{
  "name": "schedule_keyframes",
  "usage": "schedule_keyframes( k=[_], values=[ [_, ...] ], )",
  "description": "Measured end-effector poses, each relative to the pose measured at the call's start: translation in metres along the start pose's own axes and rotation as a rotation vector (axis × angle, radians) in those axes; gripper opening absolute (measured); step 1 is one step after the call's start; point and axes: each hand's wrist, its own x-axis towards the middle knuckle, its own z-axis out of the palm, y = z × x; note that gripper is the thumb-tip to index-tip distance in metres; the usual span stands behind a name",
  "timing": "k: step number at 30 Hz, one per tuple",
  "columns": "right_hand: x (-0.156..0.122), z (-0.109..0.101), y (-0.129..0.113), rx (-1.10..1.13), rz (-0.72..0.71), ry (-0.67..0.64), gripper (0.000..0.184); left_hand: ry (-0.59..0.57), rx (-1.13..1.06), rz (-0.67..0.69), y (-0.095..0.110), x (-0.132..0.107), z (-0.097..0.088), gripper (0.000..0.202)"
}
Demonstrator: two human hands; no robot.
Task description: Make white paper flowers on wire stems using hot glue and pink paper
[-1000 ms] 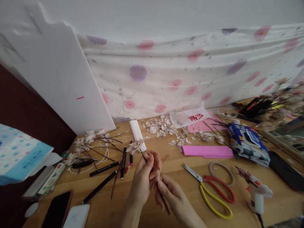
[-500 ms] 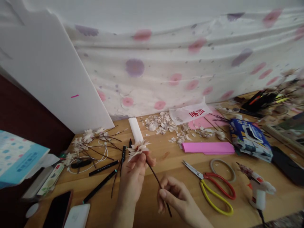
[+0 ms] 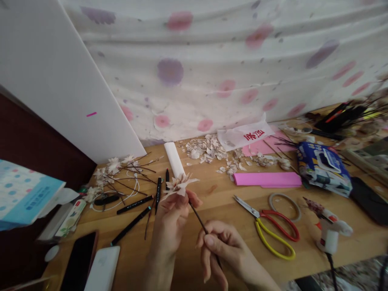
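My left hand (image 3: pixel 171 220) pinches the top of a thin dark stem (image 3: pixel 198 219) just under a pale paper flower (image 3: pixel 179 185). My right hand (image 3: pixel 220 248) grips the lower part of the same stem, fingers curled round it. Both hands hover over the wooden table (image 3: pixel 212 226) near its front edge. The stem slants from the flower down to the right.
Yellow and red scissors (image 3: pixel 269 230), a tape ring (image 3: pixel 285 206) and a glue gun (image 3: pixel 327 234) lie to the right. Pink paper (image 3: pixel 266 179) and petal scraps (image 3: pixel 209 151) lie behind. Black markers (image 3: pixel 133 214), finished flower stems (image 3: pixel 121 173), a phone (image 3: pixel 79 260) sit left.
The view has tilted down. My left hand has slid up the stem to just below the flower, and my hands have drawn apart along the stem.
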Motion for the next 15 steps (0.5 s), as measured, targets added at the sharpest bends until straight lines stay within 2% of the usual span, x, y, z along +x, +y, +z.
schedule_keyframes(
  k=[9,12,15],
  values=[
    [-0.005,0.01,-0.003,-0.087,-0.124,0.139,0.039,0.065,0.134,0.078,-0.008,-0.003,-0.002,0.028],
    [-0.009,0.011,-0.003,-0.223,-0.16,0.23,0.042,0.094,0.192,0.099,-0.009,-0.005,-0.002,0.029],
    [-0.012,0.009,-0.002,-0.451,-0.216,0.299,0.045,0.137,0.312,0.14,-0.009,-0.008,0.001,0.028]
  ],
)
